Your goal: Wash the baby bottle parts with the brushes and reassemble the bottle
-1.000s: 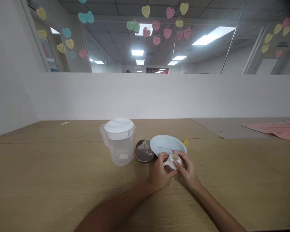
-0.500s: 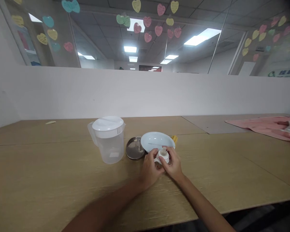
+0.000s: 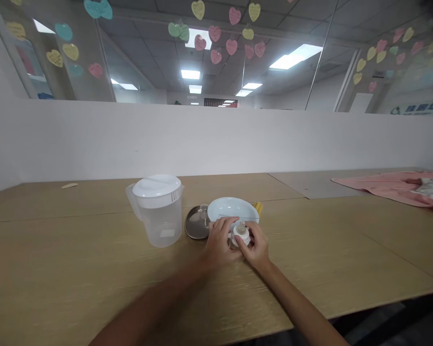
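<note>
A baby bottle (image 3: 241, 233) with a white collar and a clear teat stands upright on the table between my two hands. My right hand (image 3: 257, 245) pinches the white collar, thumb on the near side and fingers on the far side. Curved around the bottle's left side is my left hand (image 3: 220, 242), which hides most of the body below the collar. Just beyond the hands sits a pale blue-white bowl (image 3: 233, 205), with a thin line visible inside it. To its left, a round metal dish (image 3: 195, 227) holds a small clear dome-shaped cover (image 3: 204, 211).
A clear plastic pitcher (image 3: 163, 223) with a white lid stands left of the dish. Yellow sticks (image 3: 258, 207) show behind the bowl's right side. A pink cloth (image 3: 378, 185) lies at the far right. The white wall (image 3: 216, 139) closes off the table's back.
My left hand's fingers have lifted and straightened a little around the bottle. My right hand keeps its hold on the collar. The whole view has shifted slightly.
</note>
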`<state>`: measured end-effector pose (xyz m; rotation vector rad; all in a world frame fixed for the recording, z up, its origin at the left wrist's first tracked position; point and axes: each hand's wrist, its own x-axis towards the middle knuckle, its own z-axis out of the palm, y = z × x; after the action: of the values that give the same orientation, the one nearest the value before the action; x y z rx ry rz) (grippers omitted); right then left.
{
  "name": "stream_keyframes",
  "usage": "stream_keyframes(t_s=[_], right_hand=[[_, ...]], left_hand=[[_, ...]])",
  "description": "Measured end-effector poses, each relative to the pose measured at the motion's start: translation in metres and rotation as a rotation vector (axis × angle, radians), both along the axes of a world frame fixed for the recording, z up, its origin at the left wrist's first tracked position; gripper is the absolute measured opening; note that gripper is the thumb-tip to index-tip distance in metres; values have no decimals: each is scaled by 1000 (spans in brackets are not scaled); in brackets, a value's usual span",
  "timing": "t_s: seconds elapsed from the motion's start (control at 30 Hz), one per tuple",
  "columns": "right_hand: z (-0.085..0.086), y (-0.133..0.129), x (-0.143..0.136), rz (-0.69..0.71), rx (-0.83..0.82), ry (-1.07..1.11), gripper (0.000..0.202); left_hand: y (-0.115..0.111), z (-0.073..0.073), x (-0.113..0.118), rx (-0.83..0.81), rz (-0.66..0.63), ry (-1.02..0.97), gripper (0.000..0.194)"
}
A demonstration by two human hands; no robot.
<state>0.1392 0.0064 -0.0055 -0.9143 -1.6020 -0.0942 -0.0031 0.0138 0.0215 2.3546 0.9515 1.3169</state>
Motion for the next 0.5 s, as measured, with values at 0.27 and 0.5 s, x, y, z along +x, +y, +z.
stream_keyframes(t_s=[0.27, 0.5], right_hand=[[2, 0, -3, 20, 9, -15, 18], [3, -1, -3, 22, 42, -45, 20]], left_hand=[[58, 21, -39, -115, 57, 27, 36], [99, 5, -61, -182, 352, 348, 55]])
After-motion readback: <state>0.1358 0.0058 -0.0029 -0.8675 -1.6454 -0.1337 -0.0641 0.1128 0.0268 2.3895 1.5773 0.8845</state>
